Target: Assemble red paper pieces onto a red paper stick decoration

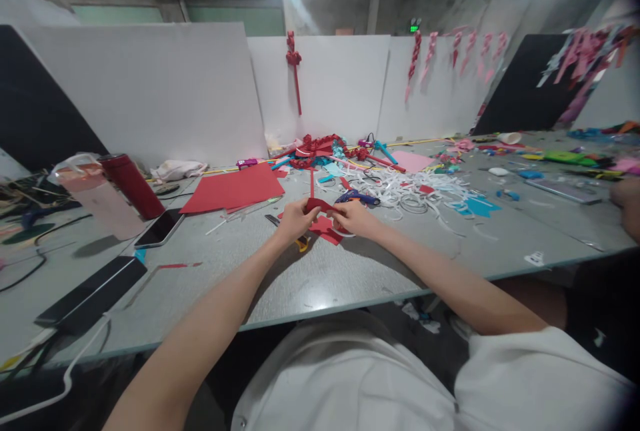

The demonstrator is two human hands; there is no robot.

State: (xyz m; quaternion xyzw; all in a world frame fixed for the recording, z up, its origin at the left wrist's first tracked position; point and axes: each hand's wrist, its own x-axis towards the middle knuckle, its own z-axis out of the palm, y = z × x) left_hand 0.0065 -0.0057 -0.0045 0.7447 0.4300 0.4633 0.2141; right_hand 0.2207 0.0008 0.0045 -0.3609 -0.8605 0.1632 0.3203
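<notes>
Between my two hands a small red paper strip (321, 205) is held above the table. My left hand (297, 220) is closed with its fingers pinching the strip's left end. The right end sits in the fingers of my right hand (356, 218), also closed. Under the hands lie more red paper pieces (327, 231). A pair of scissors with yellow handles (303, 243) rests partly hidden beneath my left hand. Just past my right hand lies a dark blue glue gun (357, 198).
Red paper sheets (235, 188) lie at the left, near a phone (160, 228), a black box (93, 294), a red flask (133, 186) and a pink bottle (103, 201). White paper strips (415, 191) are heaped at right. Another person's arm (627, 201) shows at the right edge.
</notes>
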